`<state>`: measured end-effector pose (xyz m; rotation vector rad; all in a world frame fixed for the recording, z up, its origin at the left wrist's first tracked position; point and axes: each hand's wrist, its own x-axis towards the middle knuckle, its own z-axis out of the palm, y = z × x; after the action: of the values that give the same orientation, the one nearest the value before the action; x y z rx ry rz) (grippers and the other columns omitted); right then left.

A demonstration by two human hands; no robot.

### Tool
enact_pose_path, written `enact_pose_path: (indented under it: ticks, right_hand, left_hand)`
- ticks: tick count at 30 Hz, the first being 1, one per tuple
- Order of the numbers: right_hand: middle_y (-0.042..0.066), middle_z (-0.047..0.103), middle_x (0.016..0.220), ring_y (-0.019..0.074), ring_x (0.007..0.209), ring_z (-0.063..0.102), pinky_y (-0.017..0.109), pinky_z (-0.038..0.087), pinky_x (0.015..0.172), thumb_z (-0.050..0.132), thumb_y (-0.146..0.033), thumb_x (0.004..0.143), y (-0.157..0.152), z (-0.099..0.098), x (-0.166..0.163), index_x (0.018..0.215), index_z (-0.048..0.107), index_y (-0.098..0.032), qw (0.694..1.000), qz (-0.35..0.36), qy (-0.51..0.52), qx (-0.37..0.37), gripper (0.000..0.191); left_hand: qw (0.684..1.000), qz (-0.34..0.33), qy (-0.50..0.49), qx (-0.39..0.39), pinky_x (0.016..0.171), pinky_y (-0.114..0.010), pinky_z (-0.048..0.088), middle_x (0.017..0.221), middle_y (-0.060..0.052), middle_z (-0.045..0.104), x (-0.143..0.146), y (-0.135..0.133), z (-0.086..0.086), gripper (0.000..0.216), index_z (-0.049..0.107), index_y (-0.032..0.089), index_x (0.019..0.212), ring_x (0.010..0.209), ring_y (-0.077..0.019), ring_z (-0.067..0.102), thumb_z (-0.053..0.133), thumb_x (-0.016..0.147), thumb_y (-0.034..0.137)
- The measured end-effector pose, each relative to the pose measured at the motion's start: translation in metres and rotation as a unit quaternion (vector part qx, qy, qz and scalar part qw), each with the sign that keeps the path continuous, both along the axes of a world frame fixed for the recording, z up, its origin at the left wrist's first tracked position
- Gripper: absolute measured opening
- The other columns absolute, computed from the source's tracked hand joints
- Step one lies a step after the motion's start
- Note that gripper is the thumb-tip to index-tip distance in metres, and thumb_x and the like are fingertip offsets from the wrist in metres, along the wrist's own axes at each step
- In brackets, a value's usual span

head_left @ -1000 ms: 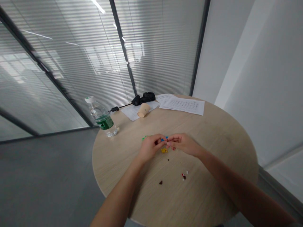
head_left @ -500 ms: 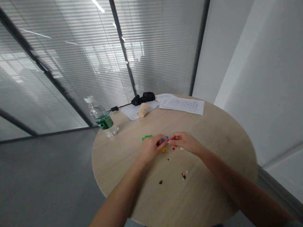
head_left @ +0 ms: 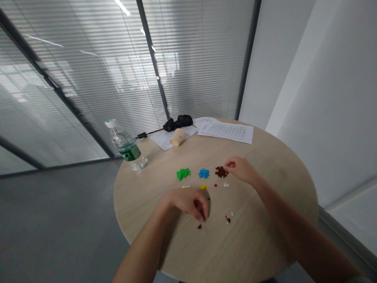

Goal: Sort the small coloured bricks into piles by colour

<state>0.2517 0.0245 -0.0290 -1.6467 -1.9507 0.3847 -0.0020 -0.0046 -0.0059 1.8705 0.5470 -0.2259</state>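
Observation:
My left hand (head_left: pixel 190 202) hovers over the near middle of the table with its fingers curved downward and apart, nothing visible in them. Just below its fingertips lies a small dark brown piece (head_left: pixel 199 226). At the right edge of a pile of dark brown pieces (head_left: pixel 220 172), my right hand (head_left: pixel 240 169) has thumb and finger pinched together; whatever they hold is too small to make out. Left of that pile are a blue pile (head_left: pixel 204 173) and a green pile (head_left: pixel 183 173). Nearer sit yellow pieces (head_left: pixel 203 187), a red piece (head_left: pixel 215 185) and white pieces (head_left: pixel 226 184).
A small red, white and brown cluster (head_left: pixel 228 219) lies on the round wooden table (head_left: pixel 253 243). A water bottle (head_left: pixel 128 147) stands at the left edge. Farther back are a tipped paper cup (head_left: pixel 178 137), a black bundle (head_left: pixel 179 123) and printed sheets (head_left: pixel 226 130).
My hands were together over the blue pile and have parted. The left came toward me, above the small brown piece; the right went right to the brown pile. The piles they covered now show.

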Motion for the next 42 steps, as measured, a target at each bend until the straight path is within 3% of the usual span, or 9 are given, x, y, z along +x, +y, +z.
enact_pose_path:
  ticks: [3, 9, 14, 27, 30, 32, 37, 39, 42]
  right_hand:
    - [0.005, 0.07, 0.074, 0.0159, 0.067, 0.06, 0.025, 0.04, 0.062, 0.06, -0.028, 0.075, 0.0, -0.004, -0.003, 0.071, 0.069, -0.018, 1.0, 0.004, -0.016, -0.015, 0.014]
    - [0.005, 0.07, 0.075, 0.0155, 0.068, 0.06, 0.025, 0.04, 0.062, 0.06, -0.028, 0.075, 0.003, -0.009, -0.004, 0.072, 0.069, -0.018, 1.0, -0.004, -0.017, -0.02, 0.014]
    - [0.005, 0.069, 0.074, 0.0157, 0.068, 0.06, 0.025, 0.039, 0.061, 0.06, -0.029, 0.075, 0.002, -0.007, -0.004, 0.073, 0.069, -0.018, 1.0, 0.009, -0.017, -0.02, 0.014]
    - [0.006, 0.071, 0.077, 0.0164, 0.069, 0.062, 0.026, 0.043, 0.064, 0.056, -0.035, 0.08, 0.007, -0.013, 0.003, 0.078, 0.07, -0.018, 1.0, 0.021, 0.0, -0.018, 0.022]
    - [0.006, 0.071, 0.079, 0.0168, 0.07, 0.061, 0.028, 0.045, 0.067, 0.056, -0.031, 0.078, 0.004, -0.006, 0.0, 0.077, 0.068, -0.018, 0.999, 0.015, 0.039, 0.017, 0.017]
    - [0.006, 0.07, 0.079, 0.0162, 0.07, 0.061, 0.028, 0.046, 0.067, 0.057, -0.03, 0.078, 0.0, 0.0, -0.006, 0.078, 0.067, -0.018, 0.993, 0.028, 0.115, 0.017, 0.016]
    - [0.003, 0.066, 0.073, 0.0121, 0.06, 0.058, 0.025, 0.047, 0.06, 0.061, -0.04, 0.074, -0.018, 0.01, -0.032, 0.086, 0.064, -0.016, 0.919, 0.192, 0.32, -0.128, 0.026]
    - [0.002, 0.065, 0.072, 0.0105, 0.058, 0.057, 0.024, 0.046, 0.058, 0.063, -0.041, 0.073, -0.025, 0.012, -0.042, 0.085, 0.063, -0.016, 0.896, 0.218, 0.351, -0.164, 0.028]
    - [0.001, 0.063, 0.069, 0.0096, 0.057, 0.056, 0.023, 0.045, 0.057, 0.066, -0.043, 0.07, -0.029, 0.012, -0.049, 0.082, 0.064, -0.015, 0.885, 0.202, 0.379, -0.179, 0.03]
  left_hand:
    - [0.999, -0.008, 0.023, -0.039, 0.044, -0.017, 0.032, 0.054, 0.004, 0.056, 0.001, -0.001, -0.006, 0.016, 0.068, 0.017, 0.079, 0.044, -0.0053, 0.042, 0.074, 0.065, 0.022]
    - [0.999, -0.002, 0.03, -0.045, 0.043, -0.016, 0.031, 0.054, 0.006, 0.055, 0.002, -0.004, -0.005, 0.021, 0.066, 0.016, 0.075, 0.045, -0.0052, 0.044, 0.078, 0.059, 0.021]
    - [0.999, -0.023, 0.034, -0.013, 0.046, -0.018, 0.031, 0.049, 0.006, 0.052, 0.006, -0.007, 0.001, 0.011, 0.067, 0.016, 0.069, 0.045, -0.0057, 0.042, 0.074, 0.061, 0.012]
    - [0.998, -0.02, -0.027, 0.048, 0.05, -0.018, 0.034, 0.054, 0.004, 0.059, 0.007, -0.004, -0.001, 0.004, 0.069, 0.016, 0.065, 0.049, -0.0066, 0.047, 0.071, 0.065, 0.013]
    - [0.995, 0.035, -0.035, 0.09, 0.052, -0.018, 0.034, 0.058, 0.004, 0.058, 0.008, -0.003, 0.004, 0.002, 0.068, 0.016, 0.069, 0.052, -0.0065, 0.047, 0.068, 0.069, 0.014]
    - [0.982, 0.109, -0.06, 0.144, 0.05, -0.017, 0.03, 0.057, 0.005, 0.054, 0.01, -0.002, 0.008, 0.005, 0.068, 0.016, 0.074, 0.051, -0.0058, 0.043, 0.066, 0.071, 0.019]
    - [0.901, 0.308, -0.149, 0.266, 0.049, -0.018, 0.025, 0.051, 0.008, 0.039, 0.018, -0.001, 0.009, 0.014, 0.065, 0.015, 0.081, 0.048, -0.0061, 0.033, 0.061, 0.077, 0.027]
    - [0.874, 0.344, -0.165, 0.3, 0.05, -0.019, 0.027, 0.051, 0.007, 0.039, 0.021, -0.001, 0.006, 0.015, 0.065, 0.015, 0.083, 0.049, -0.0065, 0.033, 0.059, 0.078, 0.028]
    - [0.854, 0.359, -0.168, 0.336, 0.051, -0.019, 0.028, 0.051, 0.007, 0.039, 0.023, 0.0, 0.001, 0.016, 0.066, 0.015, 0.084, 0.049, -0.0068, 0.034, 0.057, 0.08, 0.028]
